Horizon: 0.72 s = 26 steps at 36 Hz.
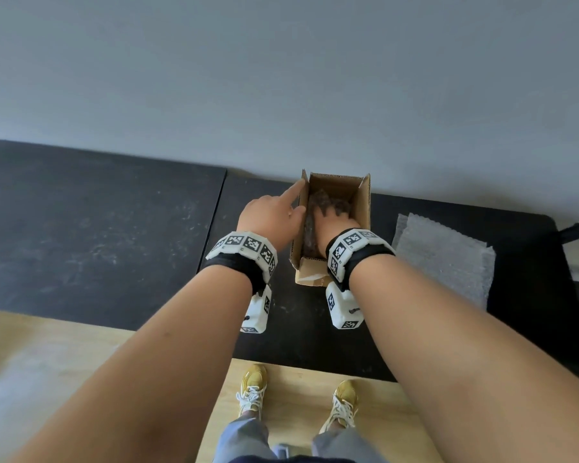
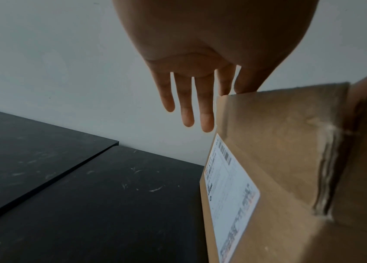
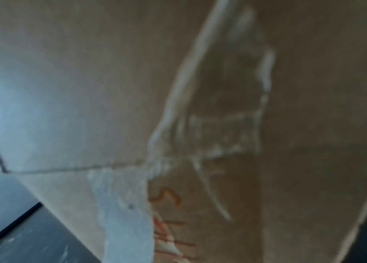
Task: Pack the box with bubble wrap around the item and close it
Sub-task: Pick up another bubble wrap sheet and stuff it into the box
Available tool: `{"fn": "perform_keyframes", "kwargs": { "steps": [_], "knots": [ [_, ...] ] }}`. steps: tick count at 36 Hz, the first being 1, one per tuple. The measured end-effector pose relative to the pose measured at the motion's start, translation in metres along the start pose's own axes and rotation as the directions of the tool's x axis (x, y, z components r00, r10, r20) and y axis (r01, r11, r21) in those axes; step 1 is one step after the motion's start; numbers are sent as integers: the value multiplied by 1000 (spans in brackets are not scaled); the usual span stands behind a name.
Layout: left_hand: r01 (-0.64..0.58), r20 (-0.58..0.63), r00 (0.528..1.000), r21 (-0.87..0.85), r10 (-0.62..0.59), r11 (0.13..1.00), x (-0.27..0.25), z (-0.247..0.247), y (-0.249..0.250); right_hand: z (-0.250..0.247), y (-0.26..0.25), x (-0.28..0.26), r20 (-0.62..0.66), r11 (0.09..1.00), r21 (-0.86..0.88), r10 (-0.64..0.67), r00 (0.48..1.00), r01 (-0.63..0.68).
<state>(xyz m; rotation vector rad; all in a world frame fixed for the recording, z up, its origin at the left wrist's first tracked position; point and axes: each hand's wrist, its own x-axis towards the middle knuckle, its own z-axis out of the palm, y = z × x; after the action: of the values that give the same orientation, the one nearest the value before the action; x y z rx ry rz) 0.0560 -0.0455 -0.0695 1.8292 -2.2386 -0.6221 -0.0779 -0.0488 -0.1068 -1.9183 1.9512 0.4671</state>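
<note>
The box [image 1: 335, 228] stands open on the black table [image 1: 114, 228]. My left hand [image 1: 274, 215] steadies its wall, fingers [image 2: 186, 110] straight. My right hand [image 1: 335, 222] reaches inside onto the dark item [image 1: 325, 200]; I cannot tell its grip. Bubble wrap [image 1: 445, 259] waits nearby.

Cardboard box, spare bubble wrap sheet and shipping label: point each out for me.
cardboard box [image 1: 364, 208]: head view, on its right wall.
bubble wrap sheet [image 1: 445, 259]: head view, middle of the sheet.
shipping label [image 2: 231, 192]: left wrist view, centre of the white sticker.
</note>
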Motion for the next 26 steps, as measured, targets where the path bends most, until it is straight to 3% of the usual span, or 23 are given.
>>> {"fn": "perform_keyframes", "kwargs": {
  "steps": [10, 13, 16, 20, 26],
  "knots": [
    [-18, 8, 1000, 4, 18, 1000, -9, -6, -1, -2, -2, -5, -16, 1000, -18, -14, 1000, 14],
    [-25, -4, 1000, -1, 25, 1000, -12, -7, 0, -17, 1, -14, -46, 997, -30, -70, 996, 69],
    [-23, -15, 1000, 3, 23, 1000, -13, -8, 3, -34, 8, -27, -71, 964, -214, -179, 981, 160],
    [-10, -4, 1000, 26, 10, 1000, -15, -8, 3, -32, 19, -32, -66, 881, -455, -182, 981, 133],
    [15, -16, 1000, 98, -13, 995, -20, -5, 3, -16, 26, -35, -131, 868, -488, -175, 976, 90]
  ]
}}
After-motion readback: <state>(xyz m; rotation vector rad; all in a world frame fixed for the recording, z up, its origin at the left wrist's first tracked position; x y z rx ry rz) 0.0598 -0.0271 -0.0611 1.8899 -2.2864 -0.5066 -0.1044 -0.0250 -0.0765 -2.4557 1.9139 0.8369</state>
